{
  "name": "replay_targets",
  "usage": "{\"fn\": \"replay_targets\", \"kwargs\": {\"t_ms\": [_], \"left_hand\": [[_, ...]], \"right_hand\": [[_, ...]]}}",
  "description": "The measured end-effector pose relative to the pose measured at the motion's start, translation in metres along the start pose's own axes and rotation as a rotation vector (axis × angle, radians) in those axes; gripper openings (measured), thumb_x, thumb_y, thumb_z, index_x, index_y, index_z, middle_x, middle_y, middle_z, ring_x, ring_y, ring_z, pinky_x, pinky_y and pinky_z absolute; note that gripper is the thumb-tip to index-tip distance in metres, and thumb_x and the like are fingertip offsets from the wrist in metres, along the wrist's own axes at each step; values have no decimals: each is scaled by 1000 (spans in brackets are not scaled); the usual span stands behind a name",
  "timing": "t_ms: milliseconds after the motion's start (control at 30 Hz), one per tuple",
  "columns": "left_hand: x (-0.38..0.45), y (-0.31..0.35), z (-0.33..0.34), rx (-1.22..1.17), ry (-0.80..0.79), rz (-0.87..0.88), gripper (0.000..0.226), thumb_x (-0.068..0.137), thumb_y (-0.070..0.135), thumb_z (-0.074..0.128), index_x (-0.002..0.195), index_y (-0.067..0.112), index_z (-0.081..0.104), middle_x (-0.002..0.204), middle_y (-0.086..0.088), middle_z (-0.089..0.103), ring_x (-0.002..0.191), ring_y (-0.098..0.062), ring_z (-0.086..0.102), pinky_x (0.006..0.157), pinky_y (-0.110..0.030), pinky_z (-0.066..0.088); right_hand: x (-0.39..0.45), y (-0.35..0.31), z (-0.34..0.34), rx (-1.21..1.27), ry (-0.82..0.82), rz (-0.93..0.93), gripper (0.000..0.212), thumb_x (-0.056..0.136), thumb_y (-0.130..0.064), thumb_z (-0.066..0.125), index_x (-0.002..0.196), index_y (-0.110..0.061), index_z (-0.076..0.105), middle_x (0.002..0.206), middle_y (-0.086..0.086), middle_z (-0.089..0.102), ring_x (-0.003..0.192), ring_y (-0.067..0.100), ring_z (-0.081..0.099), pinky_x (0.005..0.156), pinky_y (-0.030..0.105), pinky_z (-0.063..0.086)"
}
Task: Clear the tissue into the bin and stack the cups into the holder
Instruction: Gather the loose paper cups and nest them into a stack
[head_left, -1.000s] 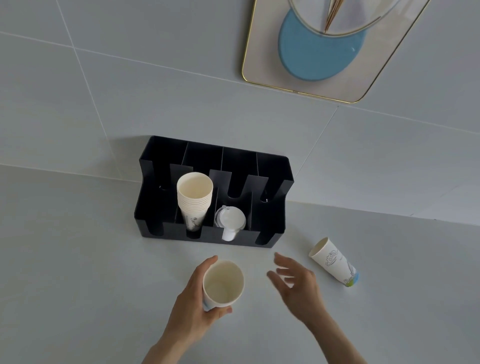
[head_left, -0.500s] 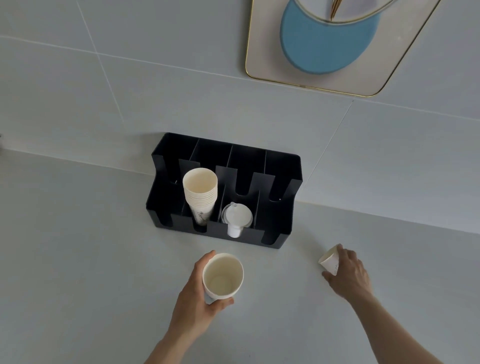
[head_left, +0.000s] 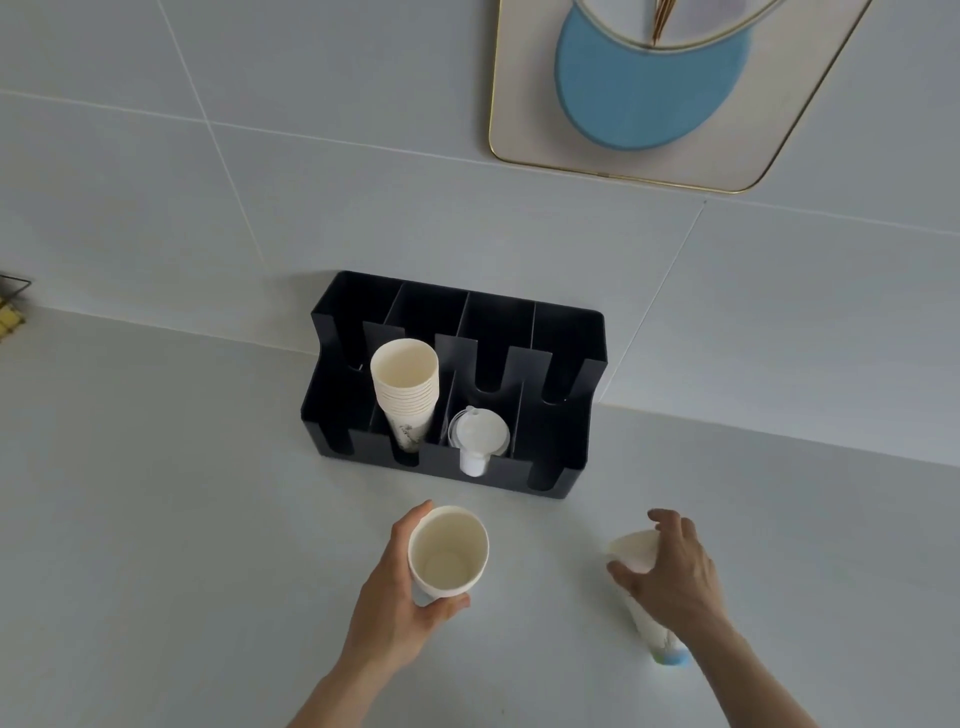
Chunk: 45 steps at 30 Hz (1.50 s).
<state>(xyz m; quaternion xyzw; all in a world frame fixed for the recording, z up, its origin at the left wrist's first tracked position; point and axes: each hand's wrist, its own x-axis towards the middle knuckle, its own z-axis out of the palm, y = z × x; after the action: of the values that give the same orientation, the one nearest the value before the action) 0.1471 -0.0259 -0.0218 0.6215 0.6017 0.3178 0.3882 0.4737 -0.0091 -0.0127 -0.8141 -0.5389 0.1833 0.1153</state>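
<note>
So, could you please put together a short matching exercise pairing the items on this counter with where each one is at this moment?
Items:
1. stack of cups
2. white lids
3. single open cup
4. printed cup

Places:
A. gripped in the right hand
B. held upright in the left hand
C. second slot from the left of the black holder
D. third slot from the left of the holder

Pairs: 1-C, 2-D, 3-B, 4-A
</note>
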Motion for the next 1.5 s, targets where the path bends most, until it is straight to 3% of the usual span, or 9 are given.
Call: {"fn": "replay_targets", "kwargs": {"t_ms": [133, 267, 433, 733, 867, 1067, 1233, 1333, 1500], "left_hand": [[1, -3, 0, 3, -6, -5, 105, 59, 38, 91, 135, 62, 22, 129, 35, 48, 115, 0, 53, 91, -28, 49], [2, -7, 0, -16, -11, 6, 104, 59, 38, 90, 136, 60, 24, 128, 29, 53, 113, -3, 56, 90, -31, 52], [3, -7, -3, -18, -26, 9, 102, 58, 43, 89, 131, 65, 21, 123, 25, 57, 108, -7, 60, 85, -34, 55], [5, -7, -8, -3, -60, 44, 102, 61, 36, 85, 136, 61, 21, 133, 30, 50, 117, -6, 57, 89, -37, 56], [6, -5, -10, -31, -92, 10, 101, 59, 43, 85, 138, 56, 23, 131, 30, 50, 115, -7, 57, 90, -37, 56], [10, -1, -14, -33, -152, -26, 102, 54, 53, 81, 138, 51, 24, 132, 28, 48, 116, -5, 55, 86, -24, 54], [15, -12, -36, 38, -329, -114, 114, 57, 46, 86, 148, 39, 19, 144, 22, 38, 132, -5, 42, 101, -29, 43], [23, -25, -61, 63, -445, -269, 88, 69, 40, 84, 143, 29, 37, 143, 5, 49, 129, -12, 50, 101, -27, 41], [44, -6, -95, -235, -377, -526, 34, 91, 28, 69, 120, 13, 63, 112, -8, 69, 97, -25, 71, 83, -33, 58]], "right_hand": [[-27, -63, -20, 350, 74, -233, 91, 66, -29, 93, 144, -20, 46, 128, 2, 53, 109, 25, 61, 92, 39, 53], [-54, -132, -50, 668, 204, -513, 86, 68, -36, 85, 144, -20, 49, 127, 0, 51, 115, 18, 60, 89, 28, 55], [-71, -170, -43, 635, 133, -677, 91, 69, -36, 85, 148, -15, 45, 133, 4, 47, 120, 21, 55, 88, 29, 55], [-86, -144, 23, 230, -193, -541, 103, 76, -64, 74, 157, -23, 24, 145, -17, 37, 122, 8, 51, 101, 30, 50], [-87, -145, 29, 253, -179, -434, 87, 83, -62, 68, 154, -33, 29, 141, -21, 47, 115, 5, 53, 100, 33, 50], [-86, -148, 29, 275, -233, -331, 88, 76, -64, 72, 150, -42, 31, 141, -24, 49, 123, 7, 55, 103, 39, 50], [-82, -147, 20, 497, -309, -152, 87, 76, -57, 79, 150, -45, 34, 140, -19, 54, 114, 5, 64, 98, 37, 55], [-82, -145, 10, 654, -346, 43, 79, 80, -54, 78, 148, -39, 41, 135, -13, 59, 108, 2, 66, 92, 30, 54], [-75, -144, 2, 784, -423, 283, 54, 88, -39, 75, 133, -13, 61, 119, 1, 69, 104, 19, 70, 92, 44, 61]]}}
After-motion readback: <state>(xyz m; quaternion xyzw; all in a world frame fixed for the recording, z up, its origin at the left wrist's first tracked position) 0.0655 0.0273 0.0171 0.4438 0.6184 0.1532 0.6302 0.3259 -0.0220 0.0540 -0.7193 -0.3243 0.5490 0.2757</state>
